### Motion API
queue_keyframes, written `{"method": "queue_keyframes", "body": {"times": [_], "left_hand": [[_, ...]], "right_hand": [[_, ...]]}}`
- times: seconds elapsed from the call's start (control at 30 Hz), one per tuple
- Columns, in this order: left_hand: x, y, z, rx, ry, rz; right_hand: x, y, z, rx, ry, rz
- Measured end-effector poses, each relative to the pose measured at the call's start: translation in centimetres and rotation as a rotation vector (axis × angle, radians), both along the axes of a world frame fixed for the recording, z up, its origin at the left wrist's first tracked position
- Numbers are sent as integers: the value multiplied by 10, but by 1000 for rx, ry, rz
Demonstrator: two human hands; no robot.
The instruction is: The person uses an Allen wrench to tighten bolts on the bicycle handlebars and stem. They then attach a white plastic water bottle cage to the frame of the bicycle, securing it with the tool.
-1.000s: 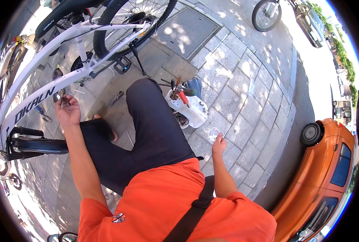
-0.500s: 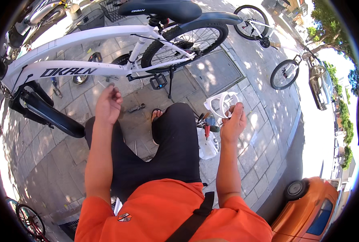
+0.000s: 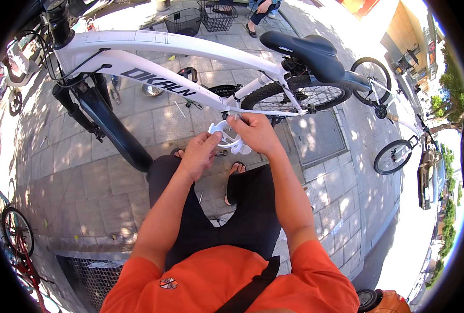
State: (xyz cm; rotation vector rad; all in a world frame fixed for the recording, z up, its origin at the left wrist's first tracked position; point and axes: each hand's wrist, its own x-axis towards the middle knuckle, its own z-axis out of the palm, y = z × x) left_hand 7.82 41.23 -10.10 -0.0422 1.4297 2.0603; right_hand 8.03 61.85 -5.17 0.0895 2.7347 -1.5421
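In front of my knees a white bottle cage (image 3: 240, 148) is between my two hands, below the white frame of a bicycle (image 3: 153, 83). My left hand (image 3: 201, 152) pinches the cage's left side between thumb and fingers. From the right, my right hand (image 3: 257, 134) grips its upper right part, fingers bent and close to the frame. The undersides of the cage are partly hidden by the fingers. The bicycle stands crosswise before me, its black front wheel and fender (image 3: 118, 136) to the left and its black saddle (image 3: 309, 52) to the right.
A thin rod (image 3: 180, 109) and a round metal bowl (image 3: 151, 90) lie on the paving beyond the frame. Wire baskets (image 3: 217, 15) and a seated person's leg (image 3: 255, 21) are at the back. Another bicycle (image 3: 393, 156) stands at right, more (image 3: 18, 235) at far left. A metal grate (image 3: 93, 274) is lower left.
My hands have come together in the middle. The bottle cage, held by my right hand alone before, has moved left and is now in both hands. The view has shifted left.
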Motion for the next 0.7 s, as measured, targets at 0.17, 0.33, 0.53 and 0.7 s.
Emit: {"method": "queue_keyframes", "body": {"times": [0.17,0.33,0.53,0.7], "left_hand": [[-14,-12,-6,-123,-37,-1],[-25,-17,-19,227,-205,207],[-41,-22,-21,621,-349,578],[-46,-11,-22,627,-277,537]], "right_hand": [[-41,-21,-1,87,-82,210],[-55,-26,-9,-305,262,-86],[-46,-18,-42,-360,276,16],[-38,-52,-46,175,479,288]]}}
